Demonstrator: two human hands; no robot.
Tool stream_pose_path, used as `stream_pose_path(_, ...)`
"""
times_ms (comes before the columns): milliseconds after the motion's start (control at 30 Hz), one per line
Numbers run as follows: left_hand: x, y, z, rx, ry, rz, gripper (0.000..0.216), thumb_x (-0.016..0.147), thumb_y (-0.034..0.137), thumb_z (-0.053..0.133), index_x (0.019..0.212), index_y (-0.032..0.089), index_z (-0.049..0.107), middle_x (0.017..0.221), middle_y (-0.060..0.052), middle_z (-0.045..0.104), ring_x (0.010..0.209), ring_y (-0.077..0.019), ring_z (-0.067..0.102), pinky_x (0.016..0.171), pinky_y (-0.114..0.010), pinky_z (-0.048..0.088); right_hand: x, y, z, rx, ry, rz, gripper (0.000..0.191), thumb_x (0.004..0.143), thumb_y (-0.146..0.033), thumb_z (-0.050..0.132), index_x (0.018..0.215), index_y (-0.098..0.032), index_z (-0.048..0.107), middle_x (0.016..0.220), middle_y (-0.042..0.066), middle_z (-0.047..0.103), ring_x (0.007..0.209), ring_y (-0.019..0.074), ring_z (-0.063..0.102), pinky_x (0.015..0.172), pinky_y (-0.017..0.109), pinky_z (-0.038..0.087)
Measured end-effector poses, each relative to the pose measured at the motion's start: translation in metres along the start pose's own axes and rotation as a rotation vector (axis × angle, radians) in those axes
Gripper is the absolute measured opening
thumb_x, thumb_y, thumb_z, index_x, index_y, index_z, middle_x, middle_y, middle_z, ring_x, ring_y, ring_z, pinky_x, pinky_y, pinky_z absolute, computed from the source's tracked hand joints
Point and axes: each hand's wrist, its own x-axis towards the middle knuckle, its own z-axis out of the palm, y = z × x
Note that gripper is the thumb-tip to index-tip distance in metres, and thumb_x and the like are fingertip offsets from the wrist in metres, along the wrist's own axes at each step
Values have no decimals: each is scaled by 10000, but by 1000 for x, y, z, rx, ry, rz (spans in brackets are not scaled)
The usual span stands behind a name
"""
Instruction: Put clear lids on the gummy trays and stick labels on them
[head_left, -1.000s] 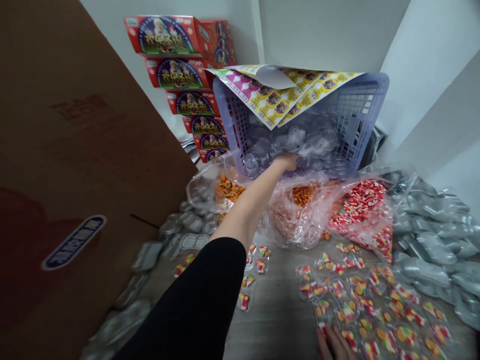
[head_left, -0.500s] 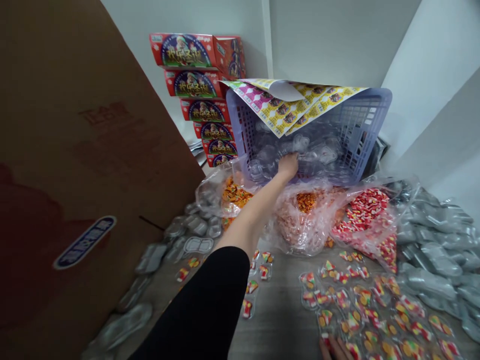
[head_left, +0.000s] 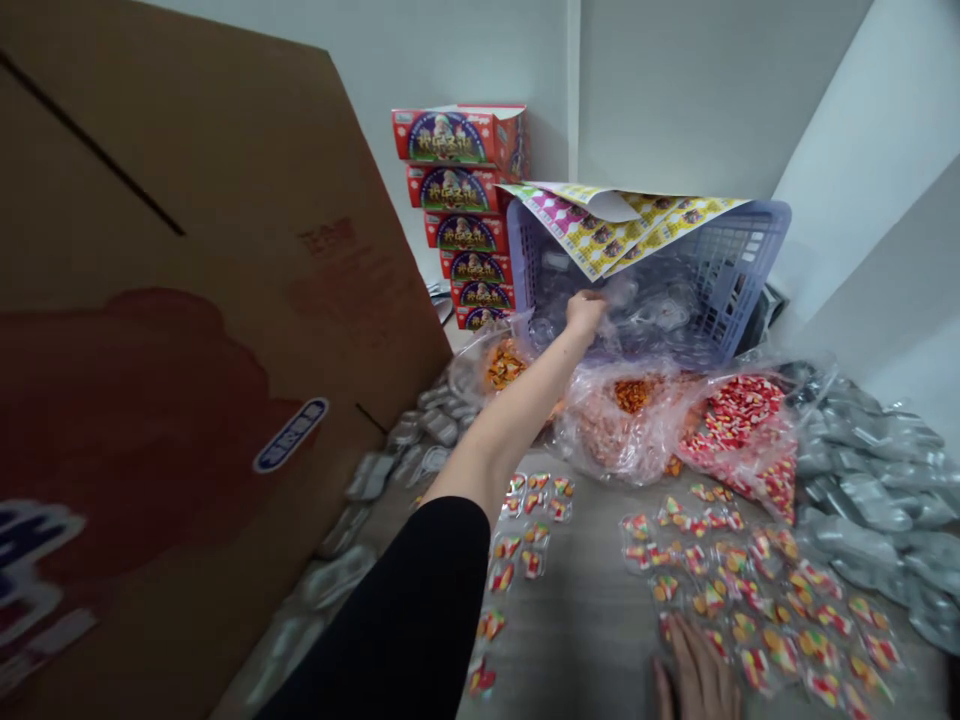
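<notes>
My left hand (head_left: 584,313) reaches far forward into a tilted lilac plastic basket (head_left: 750,270) full of clear plastic blister shells (head_left: 660,305). Its fingers are closed on some of the clear shells at the basket's mouth. The black sleeve (head_left: 409,620) covers my forearm. My right hand (head_left: 701,678) lies flat at the bottom edge, fingers stretched over small packs of colourful candy (head_left: 757,600) spread on the table. Printed yellow and pink card sheets (head_left: 600,220) lie over the basket's top.
A big brown cardboard box (head_left: 165,380) fills the left. Red printed boxes (head_left: 461,215) are stacked at the back wall. Clear bags of orange and red candy (head_left: 675,420) lie before the basket. Silvery trays (head_left: 862,480) pile up at right, more at left (head_left: 390,460).
The view has swung left and the cardboard box looms larger. My left hand has risen a little at the basket's mouth with clear shells. My right hand shows more on the candy packs.
</notes>
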Motion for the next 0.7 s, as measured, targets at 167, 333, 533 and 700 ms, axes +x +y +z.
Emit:
stream_pose_path(167, -77, -11, -38, -453, -251, -166, 303, 859, 107, 563, 1159, 109, 604, 975, -72, 742, 808, -176, 727, 801, -379, 597, 4, -4, -25, -30, -70, -89, 546, 961, -272, 546, 1500, -241, 463, 1252, 155, 685, 1187, 343, 608, 994, 523, 451)
stream_pose_path(333, -184, -48, -94, -768, -423, -295, 258, 794, 123, 680, 1045, 144, 624, 958, -56, 743, 958, -215, 723, 897, -420, 576, 28, -23, -45, 137, -25, -6, 396, 977, -260, 526, 1359, -183, 596, 1265, 167, 660, 1242, 315, 571, 1043, 532, 429)
stream_pose_path(533, -332, -113, -132, -907, -566, -609, 233, 713, 136, 773, 871, 137, 602, 901, -76, 732, 788, -218, 729, 668, -366, 626, 74, -78, -45, 639, -210, 274, 331, 988, -394, 514, 1230, -226, 665, 1194, 112, 669, 1084, 238, 639, 879, 400, 533)
stream_pose_path(700, -392, -154, -134, -1013, -485, -756, 263, 715, 149, 800, 889, 129, 604, 930, -99, 735, 797, -228, 735, 649, -363, 638, 103, -105, 1, 882, -471, 349, 391, 973, -486, 503, 1217, -226, 663, 1174, 96, 700, 954, 212, 676, 757, 344, 551)
